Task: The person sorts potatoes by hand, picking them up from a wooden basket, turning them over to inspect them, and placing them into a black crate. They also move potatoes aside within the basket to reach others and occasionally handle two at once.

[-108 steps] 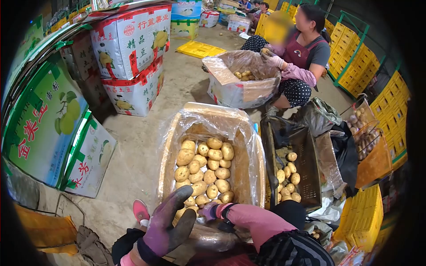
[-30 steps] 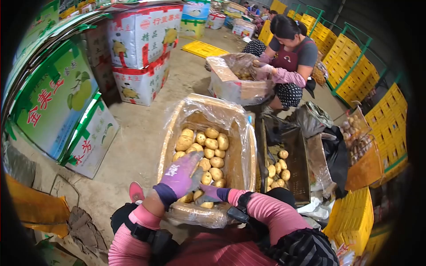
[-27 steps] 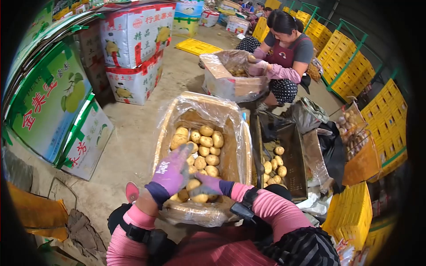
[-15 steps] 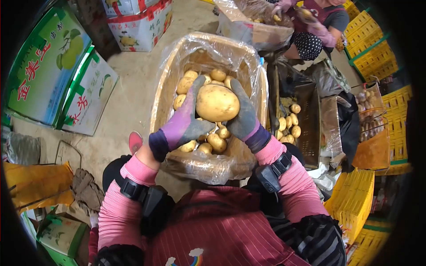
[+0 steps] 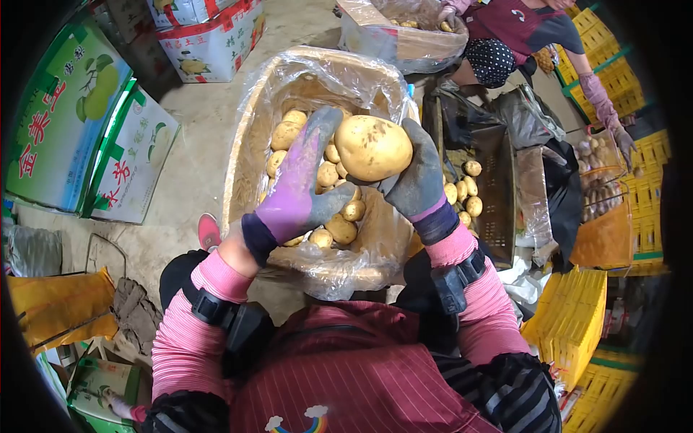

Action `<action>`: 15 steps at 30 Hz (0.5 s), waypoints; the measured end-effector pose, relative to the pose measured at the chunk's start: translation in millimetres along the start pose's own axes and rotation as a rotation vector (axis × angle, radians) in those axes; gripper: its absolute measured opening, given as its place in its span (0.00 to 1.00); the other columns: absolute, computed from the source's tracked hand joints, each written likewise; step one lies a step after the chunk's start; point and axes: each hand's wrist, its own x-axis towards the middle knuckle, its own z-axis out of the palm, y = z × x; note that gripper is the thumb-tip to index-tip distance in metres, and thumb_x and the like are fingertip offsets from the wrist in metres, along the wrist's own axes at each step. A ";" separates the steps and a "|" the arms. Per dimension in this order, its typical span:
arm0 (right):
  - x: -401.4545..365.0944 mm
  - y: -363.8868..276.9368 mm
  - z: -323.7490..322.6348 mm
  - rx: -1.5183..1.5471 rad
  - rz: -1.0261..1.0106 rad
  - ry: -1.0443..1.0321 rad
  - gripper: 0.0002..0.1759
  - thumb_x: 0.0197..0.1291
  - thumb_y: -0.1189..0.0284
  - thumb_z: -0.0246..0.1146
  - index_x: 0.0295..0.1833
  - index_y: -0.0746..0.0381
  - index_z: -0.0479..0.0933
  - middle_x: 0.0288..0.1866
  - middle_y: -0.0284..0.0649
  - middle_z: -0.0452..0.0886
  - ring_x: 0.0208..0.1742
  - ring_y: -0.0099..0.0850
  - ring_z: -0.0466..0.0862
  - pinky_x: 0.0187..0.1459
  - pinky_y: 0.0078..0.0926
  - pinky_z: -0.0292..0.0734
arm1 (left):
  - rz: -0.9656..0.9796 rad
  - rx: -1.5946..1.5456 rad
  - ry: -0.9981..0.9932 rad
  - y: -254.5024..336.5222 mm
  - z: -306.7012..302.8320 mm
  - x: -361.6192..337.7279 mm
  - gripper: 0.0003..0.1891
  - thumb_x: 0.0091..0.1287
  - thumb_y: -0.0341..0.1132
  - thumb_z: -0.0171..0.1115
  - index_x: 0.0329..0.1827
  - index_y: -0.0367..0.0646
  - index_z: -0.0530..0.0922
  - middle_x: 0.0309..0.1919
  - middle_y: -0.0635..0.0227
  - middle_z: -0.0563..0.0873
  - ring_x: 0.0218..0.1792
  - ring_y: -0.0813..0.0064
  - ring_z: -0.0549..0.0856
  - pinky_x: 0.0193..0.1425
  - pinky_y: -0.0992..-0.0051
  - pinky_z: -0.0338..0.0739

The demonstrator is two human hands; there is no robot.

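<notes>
A large pale potato (image 5: 373,148) is held above a plastic-lined box (image 5: 249,137). My right hand (image 5: 420,173), in a grey and purple glove, is closed round its right side. On its left is my left hand (image 5: 307,173), gloved in purple and grey, with the thumb stretched out and the fingers apart; its fingertips are beside the potato. Smaller potatoes (image 5: 341,229) lie in the box below my hands, partly hidden by them.
A dark crate (image 5: 498,209) with potatoes stands to the right. Another person (image 5: 538,32) works at a lined box (image 5: 404,47) at the top. Green and white cartons (image 5: 137,155) stand left, and yellow crates (image 5: 570,317) right.
The large potato has moved right and turned, showing spots. My left hand has opened away from it. The view has shifted, and the other person's arm now reaches out to the right.
</notes>
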 end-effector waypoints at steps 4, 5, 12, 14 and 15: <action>-0.2 7.6 -7.3 -0.380 -0.044 0.205 0.35 0.76 0.44 0.50 0.76 0.58 0.64 0.70 0.45 0.76 0.66 0.41 0.81 0.58 0.49 0.84 | -0.090 -0.093 -0.059 0.3 1.5 5.2 0.46 0.62 0.38 0.74 0.81 0.38 0.58 0.71 0.54 0.74 0.70 0.61 0.75 0.71 0.67 0.72; -3.5 6.1 -7.5 -0.377 -0.044 0.207 0.35 0.76 0.44 0.50 0.76 0.58 0.64 0.70 0.45 0.76 0.66 0.41 0.81 0.58 0.49 0.84 | -0.092 -0.094 -0.063 2.8 -1.0 7.4 0.46 0.62 0.38 0.74 0.81 0.38 0.58 0.71 0.54 0.74 0.70 0.61 0.75 0.71 0.67 0.72; -31.2 -15.2 5.1 -0.509 0.059 0.070 0.38 0.73 0.49 0.58 0.79 0.58 0.60 0.68 0.43 0.77 0.62 0.35 0.84 0.50 0.38 0.87 | -0.384 -0.617 -0.130 -17.2 7.7 5.2 0.19 0.80 0.40 0.53 0.64 0.35 0.76 0.40 0.65 0.88 0.39 0.78 0.89 0.42 0.80 0.83; -39.1 -28.1 3.1 -0.526 0.061 0.112 0.36 0.72 0.50 0.59 0.77 0.59 0.63 0.66 0.42 0.79 0.59 0.34 0.85 0.48 0.36 0.88 | -0.448 -0.736 -0.214 -17.8 10.7 6.8 0.20 0.80 0.41 0.53 0.65 0.35 0.75 0.42 0.63 0.88 0.40 0.77 0.89 0.43 0.79 0.83; -45.3 -36.0 1.5 -0.536 0.069 0.148 0.34 0.72 0.50 0.60 0.75 0.60 0.67 0.63 0.41 0.82 0.57 0.33 0.86 0.46 0.35 0.88 | -0.518 -0.848 -0.294 -14.1 13.2 7.4 0.20 0.80 0.42 0.53 0.66 0.35 0.75 0.44 0.62 0.88 0.41 0.76 0.89 0.43 0.79 0.83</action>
